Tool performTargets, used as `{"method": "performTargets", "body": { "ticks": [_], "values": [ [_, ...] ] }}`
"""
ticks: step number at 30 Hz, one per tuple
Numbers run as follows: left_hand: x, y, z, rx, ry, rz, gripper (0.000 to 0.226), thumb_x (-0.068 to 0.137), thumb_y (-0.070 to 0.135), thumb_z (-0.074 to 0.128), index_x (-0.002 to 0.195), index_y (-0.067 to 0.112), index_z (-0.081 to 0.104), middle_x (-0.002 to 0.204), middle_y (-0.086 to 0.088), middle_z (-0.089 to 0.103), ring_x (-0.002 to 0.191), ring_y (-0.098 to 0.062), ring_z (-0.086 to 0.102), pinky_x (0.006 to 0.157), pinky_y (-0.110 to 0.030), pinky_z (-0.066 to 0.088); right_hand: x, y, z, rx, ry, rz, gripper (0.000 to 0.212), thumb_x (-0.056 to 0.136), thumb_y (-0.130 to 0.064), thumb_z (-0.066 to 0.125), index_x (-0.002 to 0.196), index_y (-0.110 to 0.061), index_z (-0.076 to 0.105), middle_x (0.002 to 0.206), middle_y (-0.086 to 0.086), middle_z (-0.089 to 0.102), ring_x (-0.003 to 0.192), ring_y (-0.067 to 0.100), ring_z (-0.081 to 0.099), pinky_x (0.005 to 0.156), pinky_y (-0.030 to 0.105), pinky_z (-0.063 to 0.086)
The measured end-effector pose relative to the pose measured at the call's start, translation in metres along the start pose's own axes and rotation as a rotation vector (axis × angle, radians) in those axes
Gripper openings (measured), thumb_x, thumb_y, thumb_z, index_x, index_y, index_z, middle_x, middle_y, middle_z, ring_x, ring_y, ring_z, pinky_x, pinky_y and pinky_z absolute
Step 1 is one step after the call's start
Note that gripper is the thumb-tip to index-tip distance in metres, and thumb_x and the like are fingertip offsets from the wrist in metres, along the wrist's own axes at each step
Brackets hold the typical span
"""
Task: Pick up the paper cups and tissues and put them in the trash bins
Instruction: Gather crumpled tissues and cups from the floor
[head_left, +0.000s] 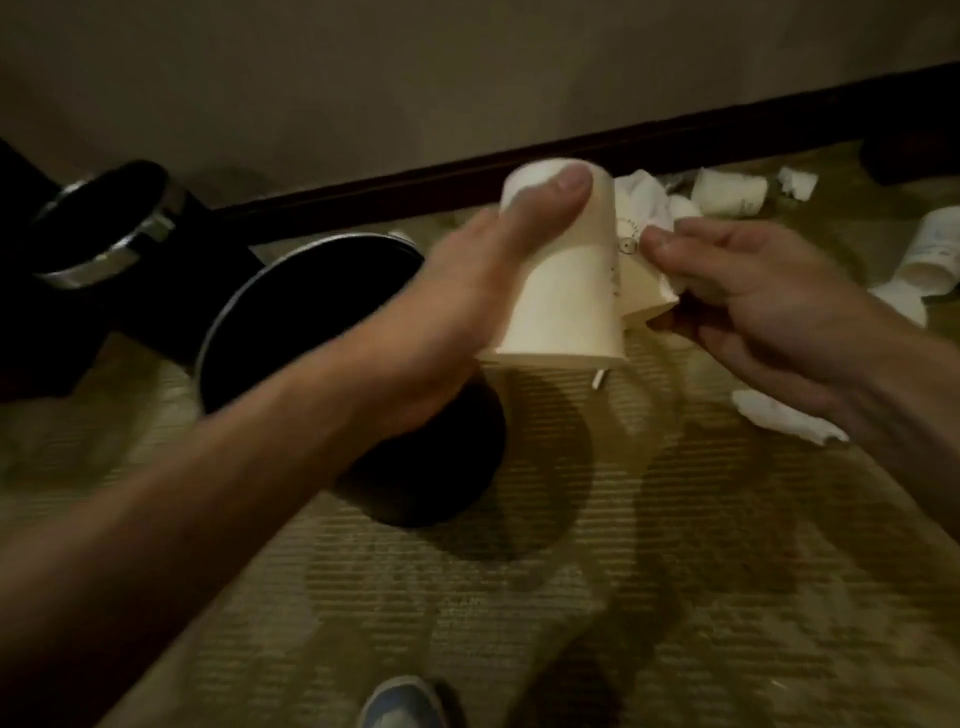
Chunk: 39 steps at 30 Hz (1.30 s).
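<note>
- The left hand (457, 301) grips an upturned paper cup (566, 291), thumb along its wall. The cup looks light, thin and easily crushed, so a loose hold round the middle suits it.
- The right hand (753, 296), just beside it, pinches a crumpled cup (641, 288).
- A black trash bin (234, 322) stands open under the left wrist.
- On the ribbed carpet (571, 597), a loose cup (727, 195) and a tissue (789, 421) lie around the right hand.

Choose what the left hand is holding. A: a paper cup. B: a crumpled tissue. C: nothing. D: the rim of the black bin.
A: the left hand grips a white paper cup with its thumb lying across it, while the right hand pinches a crumpled cup with tissue.
</note>
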<state>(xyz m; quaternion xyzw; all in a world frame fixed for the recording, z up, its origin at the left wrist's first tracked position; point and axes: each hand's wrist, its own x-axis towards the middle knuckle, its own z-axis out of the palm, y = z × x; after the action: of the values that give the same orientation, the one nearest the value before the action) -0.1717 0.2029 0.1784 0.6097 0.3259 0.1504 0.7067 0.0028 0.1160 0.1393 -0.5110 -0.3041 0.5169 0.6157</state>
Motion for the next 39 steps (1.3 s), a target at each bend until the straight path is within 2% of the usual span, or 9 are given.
{"method": "performTargets", "body": {
  "ticks": [4,9,14,17,22,28,32,35,39],
  "values": [
    [-0.038,0.046,-0.049,0.161,0.063,0.027,0.065,0.079,0.057,0.057,0.128,0.013,0.059,0.122,-0.02,0.066,0.114,-0.039,0.063,0.103,-0.055,0.046,0.002,-0.032,0.056,-0.198,-0.145,-0.113,0.016,0.087,-0.02,0.063,0.094,-0.011,0.075,0.094,0.003,0.076,0.09,0.013,0.073,0.073,0.023,0.058],
    [-0.073,0.059,-0.112,0.292,0.131,0.013,0.045,0.059,0.066,0.067,0.081,0.028,0.079,0.08,-0.005,0.076,0.067,-0.019,0.074,0.048,-0.025,0.055,0.028,-0.036,0.121,-0.509,-0.145,-0.127,0.021,0.096,-0.016,0.056,0.094,0.0,0.069,0.102,0.018,0.069,0.095,0.025,0.067,0.078,0.034,0.059],
    [-0.056,0.013,-0.172,0.213,0.174,-0.082,0.066,0.063,0.064,0.075,0.115,0.024,0.065,0.1,-0.008,0.076,0.09,-0.026,0.074,0.069,-0.035,0.059,0.057,-0.007,0.162,-1.005,-0.279,-0.039,0.036,0.099,-0.025,0.042,0.116,0.002,0.059,0.121,0.023,0.059,0.113,0.039,0.055,0.095,0.056,0.045],
    [-0.038,-0.019,-0.188,0.181,0.16,-0.164,0.072,0.057,0.066,0.078,0.112,0.023,0.065,0.096,-0.007,0.076,0.087,-0.024,0.074,0.065,-0.031,0.058,0.069,0.013,0.17,-1.308,-0.41,-0.03,0.034,0.101,-0.027,0.037,0.116,-0.01,0.062,0.105,0.012,0.066,0.093,0.027,0.062,0.083,0.047,0.051],
    [-0.017,-0.058,-0.198,0.315,0.066,-0.233,0.08,0.05,0.075,0.078,0.111,0.025,0.067,0.098,0.004,0.076,0.09,-0.014,0.073,0.078,-0.035,0.06,0.082,0.038,0.168,-1.75,-0.564,-0.148,0.022,0.101,-0.028,0.037,0.095,-0.024,0.058,0.096,0.0,0.061,0.087,0.015,0.052,0.083,0.034,0.032],
    [0.001,-0.069,-0.205,0.652,0.067,-0.258,0.04,0.066,0.06,0.079,0.086,0.03,0.061,0.095,0.007,0.07,0.088,-0.01,0.066,0.076,-0.03,0.056,0.087,0.029,0.168,-1.557,-0.525,-0.128,0.03,0.097,-0.02,0.048,0.12,-0.019,0.067,0.113,-0.003,0.068,0.096,0.007,0.062,0.077,0.022,0.052],
    [0.011,-0.039,-0.199,0.796,0.166,-0.069,0.023,0.08,0.05,0.073,0.083,0.028,0.069,0.071,0.01,0.069,0.067,-0.003,0.066,0.06,-0.031,0.057,0.076,0.006,0.147,-1.327,-0.276,-0.306,0.019,0.09,-0.02,0.056,0.101,-0.025,0.071,0.091,-0.018,0.068,0.084,-0.005,0.061,0.066,0.01,0.047],
    [0.021,-0.01,-0.173,0.833,0.229,0.145,0.033,0.084,0.046,0.068,0.063,0.021,0.067,0.05,0.011,0.062,0.042,0.001,0.055,0.043,-0.02,0.04,0.069,-0.014,0.12,-1.247,-0.208,-0.243,0.013,0.089,-0.029,0.057,0.086,-0.026,0.069,0.08,-0.012,0.068,0.079,0.002,0.062,0.064,0.014,0.049],
    [0.042,0.013,-0.11,0.919,0.136,0.297,0.036,0.085,0.043,0.067,0.06,0.018,0.064,0.051,0.01,0.061,0.046,0.003,0.054,0.037,-0.011,0.034,0.06,-0.025,0.06,-1.293,-0.21,-0.107,0.012,0.086,-0.033,0.06,0.083,-0.027,0.07,0.078,-0.011,0.068,0.074,0.002,0.063,0.063,0.019,0.05]
  ]
}}
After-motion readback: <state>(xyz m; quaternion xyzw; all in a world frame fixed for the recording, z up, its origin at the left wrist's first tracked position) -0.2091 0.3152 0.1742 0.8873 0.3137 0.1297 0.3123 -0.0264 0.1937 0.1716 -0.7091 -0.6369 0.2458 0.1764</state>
